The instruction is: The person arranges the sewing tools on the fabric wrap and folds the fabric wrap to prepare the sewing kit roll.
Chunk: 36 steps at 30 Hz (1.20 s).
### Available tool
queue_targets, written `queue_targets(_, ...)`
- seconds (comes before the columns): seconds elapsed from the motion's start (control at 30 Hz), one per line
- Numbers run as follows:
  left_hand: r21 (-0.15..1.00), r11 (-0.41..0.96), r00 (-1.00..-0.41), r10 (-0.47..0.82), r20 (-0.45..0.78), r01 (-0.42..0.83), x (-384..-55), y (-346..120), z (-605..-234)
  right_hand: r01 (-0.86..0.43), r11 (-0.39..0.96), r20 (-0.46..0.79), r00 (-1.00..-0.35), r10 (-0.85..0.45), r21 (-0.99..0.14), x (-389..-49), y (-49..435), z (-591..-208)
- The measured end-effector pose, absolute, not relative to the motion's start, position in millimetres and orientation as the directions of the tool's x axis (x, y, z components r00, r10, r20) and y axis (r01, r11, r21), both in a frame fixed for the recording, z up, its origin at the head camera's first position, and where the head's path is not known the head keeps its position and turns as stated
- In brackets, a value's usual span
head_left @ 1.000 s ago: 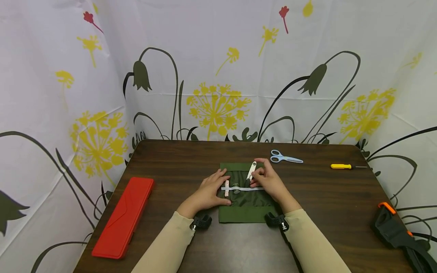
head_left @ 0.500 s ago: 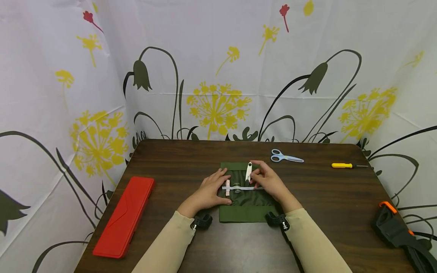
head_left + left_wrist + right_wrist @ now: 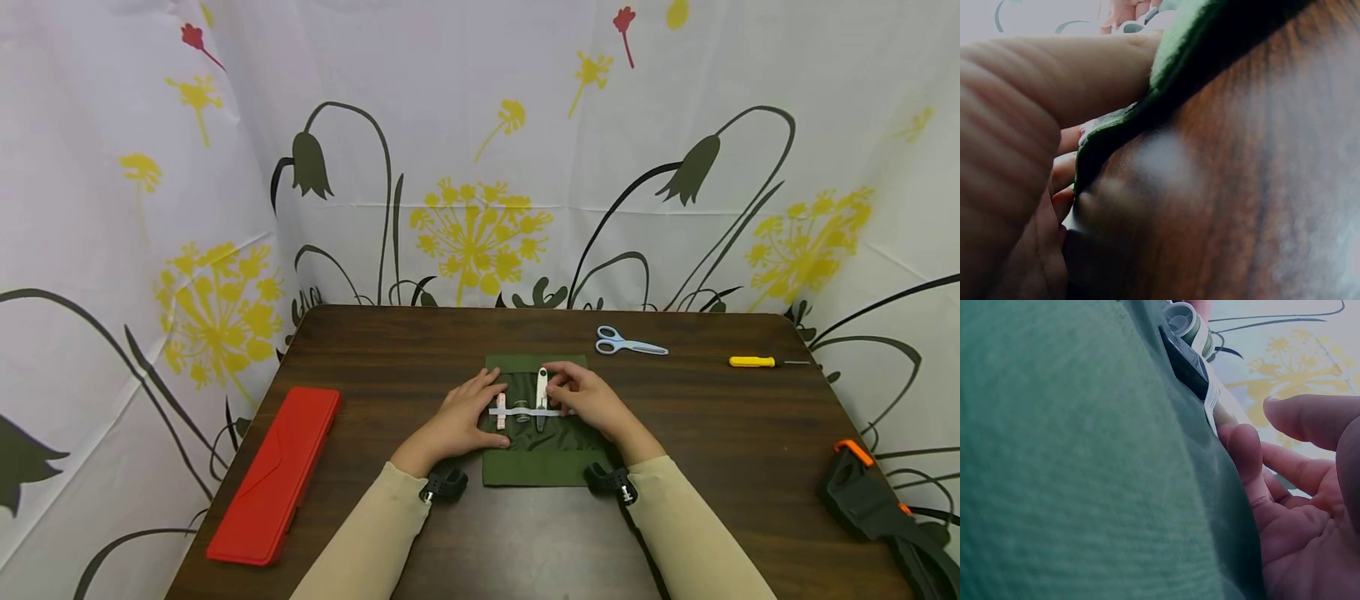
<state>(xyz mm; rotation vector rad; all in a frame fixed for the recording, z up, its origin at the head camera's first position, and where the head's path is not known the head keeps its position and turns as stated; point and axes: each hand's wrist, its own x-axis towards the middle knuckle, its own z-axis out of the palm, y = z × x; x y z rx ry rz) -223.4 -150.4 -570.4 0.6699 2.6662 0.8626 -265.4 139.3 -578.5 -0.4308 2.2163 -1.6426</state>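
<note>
A green cloth organizer (image 3: 517, 468) lies unrolled on the table, with a white elastic strap (image 3: 564, 413) across it. Under the strap sit a small pale strip with red marks (image 3: 501, 401) and a thread spool (image 3: 1182, 322). A slim white-handled tool (image 3: 542, 385) with a dark lower end passes beneath the strap beside the spool. My right hand (image 3: 592, 407) holds this tool, index finger at its top end and other fingers beside the strap. My left hand (image 3: 455, 422) rests at the organizer's left edge, thumb and fingers spread apart on the cloth.
Light blue scissors (image 3: 630, 344) lie behind the organizer to the right, and a yellow-handled tool with a thin shaft (image 3: 752, 362) farther right. A flat red case (image 3: 275, 475) is on the left. A dark strap with orange parts (image 3: 855, 500) lies at the table's right edge.
The white-handled tool has turned from slanted to nearly upright in view and slid toward me, its dark end now showing below the strap. The left hand has stayed in place.
</note>
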Motion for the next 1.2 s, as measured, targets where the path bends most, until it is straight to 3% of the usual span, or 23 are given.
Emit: queue_targets(1.2, 0.609, 0.715, -0.866, 0.492, -0.089, 0.344, -223.2, -149.7, -573.3, -0.047, 0.332, -0.116, -0.883, -0.455, -0.942, -262.4, 137.4, -578.7)
